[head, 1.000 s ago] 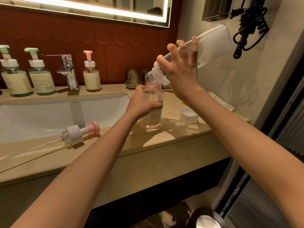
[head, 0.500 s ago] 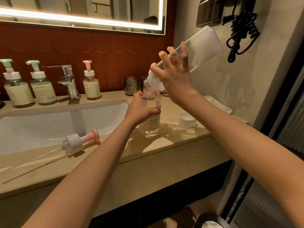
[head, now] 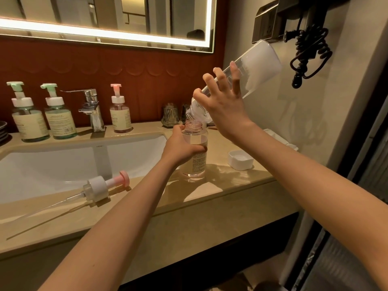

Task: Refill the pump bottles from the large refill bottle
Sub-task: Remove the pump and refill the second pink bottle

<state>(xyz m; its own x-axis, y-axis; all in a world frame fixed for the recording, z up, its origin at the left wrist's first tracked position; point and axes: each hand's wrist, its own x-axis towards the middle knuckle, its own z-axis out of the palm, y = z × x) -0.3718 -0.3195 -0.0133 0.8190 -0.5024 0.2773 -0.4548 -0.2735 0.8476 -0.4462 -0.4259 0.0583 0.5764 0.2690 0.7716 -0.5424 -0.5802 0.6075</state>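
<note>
My right hand (head: 225, 105) holds the large clear refill bottle (head: 256, 64) tilted steeply, base up and to the right, its neck just over the mouth of an open pink-tinted pump bottle (head: 195, 156). My left hand (head: 181, 148) grips that bottle, which stands upright on the beige counter (head: 231, 185) and is partly filled with clear liquid. Its removed pump head with a pink nozzle and long tube (head: 100, 186) lies on the counter's front strip, left of my left arm.
A white sink basin (head: 63, 166) with a chrome tap (head: 92, 110) takes up the left. Behind it stand two green-topped pump bottles (head: 43, 114) and one pink-topped pump bottle (head: 120, 111). A white cap (head: 240, 159) lies right of the open bottle. A coiled black cord (head: 308, 55) hangs on the right wall.
Both hands keep their grips and the refill bottle stays tilted over the open bottle. The view has shifted upward, so everything sits lower in frame.
</note>
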